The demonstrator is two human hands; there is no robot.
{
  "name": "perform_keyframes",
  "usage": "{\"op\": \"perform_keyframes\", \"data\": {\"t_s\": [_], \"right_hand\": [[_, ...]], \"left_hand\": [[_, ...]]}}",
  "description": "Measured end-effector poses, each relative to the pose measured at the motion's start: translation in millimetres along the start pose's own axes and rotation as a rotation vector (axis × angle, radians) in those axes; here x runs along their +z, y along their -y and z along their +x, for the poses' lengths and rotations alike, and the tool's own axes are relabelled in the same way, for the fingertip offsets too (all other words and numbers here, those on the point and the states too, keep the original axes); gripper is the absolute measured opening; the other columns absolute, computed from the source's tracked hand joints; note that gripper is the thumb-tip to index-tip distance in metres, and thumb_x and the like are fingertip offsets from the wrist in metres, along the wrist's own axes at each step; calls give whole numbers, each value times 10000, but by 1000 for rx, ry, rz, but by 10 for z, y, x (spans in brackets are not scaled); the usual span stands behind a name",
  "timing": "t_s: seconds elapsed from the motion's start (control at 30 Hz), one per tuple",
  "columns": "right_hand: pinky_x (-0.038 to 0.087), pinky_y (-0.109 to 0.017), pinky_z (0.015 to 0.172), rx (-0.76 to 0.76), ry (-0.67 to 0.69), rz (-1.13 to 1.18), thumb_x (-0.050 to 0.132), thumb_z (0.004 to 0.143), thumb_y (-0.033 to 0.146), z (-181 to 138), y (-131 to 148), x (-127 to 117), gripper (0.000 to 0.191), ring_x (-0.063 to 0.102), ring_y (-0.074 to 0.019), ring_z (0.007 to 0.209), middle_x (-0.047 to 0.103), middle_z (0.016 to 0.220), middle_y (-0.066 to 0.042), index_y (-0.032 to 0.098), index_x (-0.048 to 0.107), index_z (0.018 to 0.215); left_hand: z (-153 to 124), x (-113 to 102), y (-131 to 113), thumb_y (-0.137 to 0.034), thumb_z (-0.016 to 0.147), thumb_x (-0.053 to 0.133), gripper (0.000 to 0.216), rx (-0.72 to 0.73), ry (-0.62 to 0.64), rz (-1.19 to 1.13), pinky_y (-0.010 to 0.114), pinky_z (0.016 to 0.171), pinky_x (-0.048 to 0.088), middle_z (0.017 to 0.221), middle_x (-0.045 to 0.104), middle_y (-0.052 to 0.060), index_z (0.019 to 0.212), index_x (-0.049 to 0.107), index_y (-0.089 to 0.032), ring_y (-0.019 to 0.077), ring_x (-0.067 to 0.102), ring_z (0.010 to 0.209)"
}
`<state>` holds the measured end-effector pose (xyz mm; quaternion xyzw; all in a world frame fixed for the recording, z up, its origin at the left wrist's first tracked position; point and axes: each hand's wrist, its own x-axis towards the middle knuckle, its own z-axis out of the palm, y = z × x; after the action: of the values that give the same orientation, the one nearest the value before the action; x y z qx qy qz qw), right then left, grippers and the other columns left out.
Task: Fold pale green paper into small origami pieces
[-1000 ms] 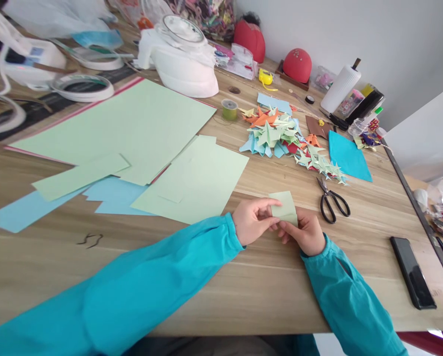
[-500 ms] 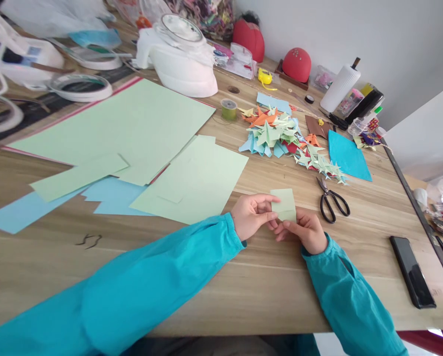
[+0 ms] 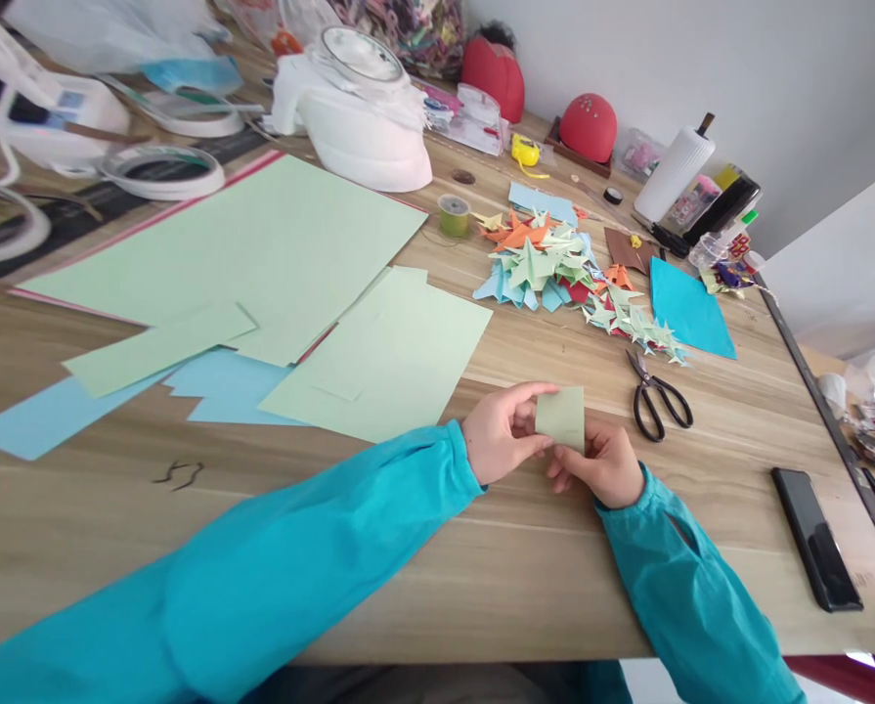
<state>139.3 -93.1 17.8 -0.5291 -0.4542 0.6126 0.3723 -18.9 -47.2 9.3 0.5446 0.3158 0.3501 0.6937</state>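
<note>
A small square of pale green paper [image 3: 561,417] is held up above the wooden table between both hands. My left hand [image 3: 504,430] grips its left side, index finger at the top corner and thumb at the lower edge. With the thumb across its lower right part, my right hand [image 3: 604,465] pinches the same piece. A short faint line shows on the paper near the right thumb. To the right of the right hand lie black-handled scissors [image 3: 657,401], blades pointing away. Large pale green sheets [image 3: 389,357] lie to the left, partly over blue paper [image 3: 239,389].
Behind the hands is a heap of folded paper stars [image 3: 540,259] beside a turquoise sheet [image 3: 690,308]. A phone [image 3: 814,538] lies at the right. A spool of green thread [image 3: 453,215], a yellow tape measure [image 3: 525,152] and a red pincushion [image 3: 588,127] stand farther back.
The paper square has tilted and dropped slightly, its face now looking darker. The left index finger has shifted to its top corner, and the right hand has moved slightly down.
</note>
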Motion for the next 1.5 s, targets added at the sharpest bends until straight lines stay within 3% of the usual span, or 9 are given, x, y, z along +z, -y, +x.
{"op": "perform_keyframes", "data": {"t_s": [0.43,0.87,1.0,1.13,1.27,1.5], "right_hand": [[476,-190,320,40,-101,35,739,602,386,-3,67,-48,310,583,-132,334,658,476,-36,133,560,600],[441,-192,298,27,-142,125,683,616,272,28,20,-180,168,554,-128,310,652,460,-31,141,585,579],[457,-207,346,-41,-156,189,659,649,314,35,18,-200,176,578,-132,356,674,516,-36,151,594,646],[509,-255,466,-81,-60,101,647,705,418,31,27,-174,285,631,-150,475,702,639,-56,148,610,789],[489,-229,439,-121,-49,-55,670,707,422,26,28,-109,287,588,-111,437,677,607,-36,144,599,689],[484,-200,429,-119,-38,-76,682,702,400,29,-5,-66,265,566,-87,438,656,579,-13,144,611,694]], "left_hand": [[65,-41,-115,-113,551,725,694,-116,-131,-167,252,499,484,605,655,5,1183,443,-62,109,565,458],[97,-59,-64,-163,519,772,724,-58,-268,-305,254,436,459,545,627,-10,1170,475,-54,123,553,443],[96,-67,-62,-172,535,764,712,-57,-256,-294,262,444,471,556,627,-7,1170,466,-51,125,556,441],[82,-52,-62,-174,555,751,721,-72,-215,-205,265,488,492,594,638,-7,1197,440,-70,125,576,466],[47,-1,-59,-154,584,720,722,-59,-163,-142,256,520,499,680,665,21,1233,412,-91,125,593,511],[-2,66,-27,-99,605,660,702,-35,-100,-76,271,629,517,769,658,39,1254,392,-112,160,633,671]]}}
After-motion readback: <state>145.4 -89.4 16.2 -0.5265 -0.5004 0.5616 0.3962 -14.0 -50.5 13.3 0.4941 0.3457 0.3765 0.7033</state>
